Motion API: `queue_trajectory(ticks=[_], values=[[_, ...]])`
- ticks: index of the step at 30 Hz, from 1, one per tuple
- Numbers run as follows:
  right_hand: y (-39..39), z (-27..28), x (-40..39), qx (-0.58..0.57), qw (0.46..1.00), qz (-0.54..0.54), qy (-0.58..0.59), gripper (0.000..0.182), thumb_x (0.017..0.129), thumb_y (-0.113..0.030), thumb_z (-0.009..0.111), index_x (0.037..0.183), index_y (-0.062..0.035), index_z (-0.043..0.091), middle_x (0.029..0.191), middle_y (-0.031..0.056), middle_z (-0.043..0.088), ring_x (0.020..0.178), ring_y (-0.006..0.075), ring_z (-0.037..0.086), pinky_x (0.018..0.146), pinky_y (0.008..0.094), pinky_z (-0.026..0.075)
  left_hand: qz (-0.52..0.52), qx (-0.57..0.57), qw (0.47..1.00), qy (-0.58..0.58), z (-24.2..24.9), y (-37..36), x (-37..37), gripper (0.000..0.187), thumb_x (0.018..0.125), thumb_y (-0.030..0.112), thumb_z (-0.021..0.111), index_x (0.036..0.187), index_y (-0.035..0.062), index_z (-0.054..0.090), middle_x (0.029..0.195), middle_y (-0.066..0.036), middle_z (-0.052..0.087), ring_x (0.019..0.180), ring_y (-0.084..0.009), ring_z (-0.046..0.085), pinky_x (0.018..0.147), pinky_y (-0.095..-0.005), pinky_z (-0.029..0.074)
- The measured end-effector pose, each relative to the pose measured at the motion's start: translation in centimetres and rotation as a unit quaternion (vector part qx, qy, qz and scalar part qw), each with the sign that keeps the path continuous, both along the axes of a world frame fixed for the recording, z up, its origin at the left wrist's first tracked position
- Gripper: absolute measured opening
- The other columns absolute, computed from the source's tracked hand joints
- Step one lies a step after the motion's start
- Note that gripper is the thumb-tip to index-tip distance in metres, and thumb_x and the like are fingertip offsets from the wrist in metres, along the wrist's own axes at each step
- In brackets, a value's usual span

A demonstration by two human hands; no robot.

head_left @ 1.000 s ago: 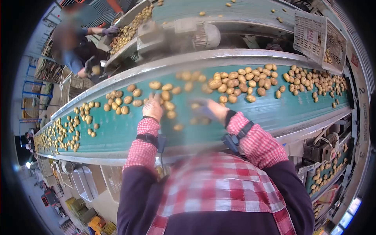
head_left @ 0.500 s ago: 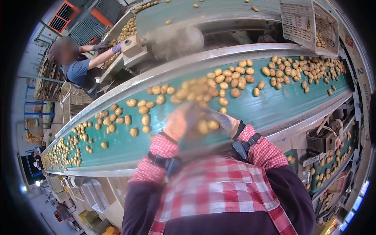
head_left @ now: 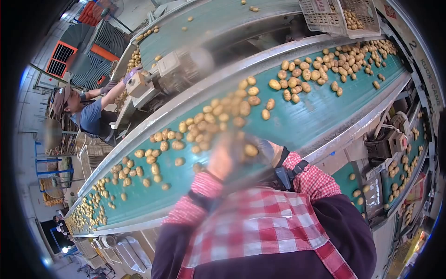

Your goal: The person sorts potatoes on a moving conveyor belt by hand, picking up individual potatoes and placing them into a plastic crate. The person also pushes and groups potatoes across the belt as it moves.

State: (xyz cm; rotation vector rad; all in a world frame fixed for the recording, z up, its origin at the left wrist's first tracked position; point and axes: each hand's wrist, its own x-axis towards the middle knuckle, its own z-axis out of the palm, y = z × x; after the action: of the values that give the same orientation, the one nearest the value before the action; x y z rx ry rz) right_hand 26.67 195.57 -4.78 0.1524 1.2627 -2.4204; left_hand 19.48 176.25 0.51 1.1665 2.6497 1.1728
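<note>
A green conveyor belt (head_left: pixel 320 111) slants across the view, carrying many brown potatoes (head_left: pixel 295 81). My left hand (head_left: pixel 222 157) is over the near half of the belt, its fingers smeared by blur, close below a dense cluster of potatoes (head_left: pixel 206 123). To its right, my right hand (head_left: pixel 268 151), in a greyish glove, reaches inward over the belt with its fingertips blurred. One potato (head_left: pixel 251 149) shows between the two hands, right by the right hand's fingers. I cannot tell whether either hand grips a potato.
Metal rails (head_left: pixel 297 49) edge the belt. A plastic crate (head_left: pixel 325 16) with potatoes stands on the far rail, and a motor (head_left: pixel 179 72) sits beyond it. Across the belt a co-worker (head_left: pixel 93 111) reaches toward another potato line. More potatoes ride a lower belt (head_left: pixel 346 179) at right.
The view has shifted and tilted, with the belt now slanting more steeply. Potatoes around the hands are rearranged, and my left hand sits slightly lower and further right in view.
</note>
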Motion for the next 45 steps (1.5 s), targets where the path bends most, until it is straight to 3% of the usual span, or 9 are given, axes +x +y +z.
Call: queue_trajectory(ticks=[7,10,13,19,23,25,31,41,45], values=[[11.2,-2.1,7.1,0.375,0.862,-0.107,0.324,0.049,0.084,-0.032,0.078,0.124,-0.0098,0.060,0.121,0.0177,0.065,0.110,0.0311,0.065,0.098,0.0407,0.051,-0.142,0.017,0.989,-0.023,4.2,6.9,1.7,0.050,0.090,0.005,0.066,0.138,0.0007,0.055,0.137,-0.022,0.058,0.127,-0.0375,0.057,0.108,-0.0446,0.045],[20.7,4.3,12.3,-0.021,0.990,-0.058,-0.125,0.037,0.090,-0.021,0.072,0.120,-0.0042,0.060,0.117,0.0157,0.066,0.109,0.0240,0.065,0.097,0.0360,0.051,-0.029,0.037,0.987,-0.152,1.0,6.6,0.0,0.042,0.093,0.004,0.065,0.134,0.0009,0.058,0.130,-0.018,0.062,0.123,-0.0297,0.062,0.103,-0.0385,0.049],[28.5,7.7,19.0,0.188,0.970,0.046,-0.149,0.043,0.093,-0.030,0.068,0.125,-0.0017,0.063,0.115,0.0137,0.068,0.105,0.0219,0.066,0.101,0.0361,0.049,0.025,0.050,0.988,-0.144,-2.7,6.0,-1.4,0.035,0.096,0.004,0.063,0.130,-0.0015,0.061,0.124,-0.016,0.065,0.114,-0.0246,0.066,0.099,-0.0345,0.052],[37.1,7.3,23.4,0.709,0.640,0.151,-0.255,0.042,0.094,-0.029,0.066,0.132,-0.0118,0.067,0.121,0.0147,0.072,0.115,0.0323,0.067,0.099,0.0417,0.051,0.105,0.039,0.984,-0.140,-3.3,7.7,-0.7,0.027,0.097,0.004,0.060,0.122,-0.0036,0.066,0.118,-0.017,0.068,0.103,-0.0244,0.067,0.091,-0.0349,0.052],[36.9,5.3,11.9,0.632,0.751,-0.186,-0.055,0.041,0.095,-0.029,0.065,0.132,-0.0121,0.066,0.125,0.0182,0.069,0.117,0.0373,0.064,0.104,0.0414,0.049,0.094,0.058,0.986,-0.128,-4.3,10.5,-0.5,0.027,0.094,-0.002,0.064,0.121,-0.0026,0.066,0.117,-0.020,0.069,0.105,-0.0300,0.068,0.091,-0.0373,0.055],[36.6,2.1,4.6,0.679,0.695,-0.231,0.042,0.038,0.093,-0.025,0.067,0.127,-0.0080,0.067,0.124,0.0174,0.069,0.117,0.0334,0.065,0.102,0.0386,0.049,0.083,0.095,0.975,-0.185,-3.6,12.5,-0.2,0.029,0.094,-0.002,0.064,0.123,-0.0025,0.066,0.118,-0.019,0.069,0.108,-0.0296,0.069,0.094,-0.0372,0.055],[32.9,-0.5,-9.5,0.812,0.569,-0.117,0.051,0.036,0.085,-0.030,0.069,0.119,-0.0186,0.070,0.129,0.0129,0.060,0.122,0.0366,0.055,0.099,0.0477,0.050,0.102,0.059,0.984,-0.136,-0.2,14.7,1.9,0.028,0.097,0.006,0.061,0.123,-0.0040,0.065,0.110,-0.018,0.071,0.104,-0.0251,0.069,0.092,-0.0334,0.054],[33.7,-2.2,-7.3,0.794,0.607,-0.031,0.024,0.040,0.084,-0.028,0.071,0.123,-0.0239,0.065,0.132,0.0089,0.055,0.124,0.0340,0.054,0.096,0.0502,0.052,0.127,0.045,0.963,-0.233,-5.6,16.3,3.0,0.030,0.101,0.009,0.058,0.127,-0.0063,0.063,0.118,-0.015,0.070,0.111,-0.0200,0.065,0.098,-0.0318,0.050],[38.1,0.8,-1.6,0.670,0.723,-0.164,0.049,0.047,0.081,-0.026,0.076,0.126,-0.0206,0.064,0.133,0.0124,0.058,0.126,0.0339,0.054,0.103,0.0447,0.048,0.083,0.066,0.964,-0.243,-3.0,22.8,2.6,0.031,0.099,0.006,0.058,0.127,-0.0055,0.063,0.117,-0.016,0.070,0.110,-0.0210,0.066,0.099,-0.0323,0.050]])
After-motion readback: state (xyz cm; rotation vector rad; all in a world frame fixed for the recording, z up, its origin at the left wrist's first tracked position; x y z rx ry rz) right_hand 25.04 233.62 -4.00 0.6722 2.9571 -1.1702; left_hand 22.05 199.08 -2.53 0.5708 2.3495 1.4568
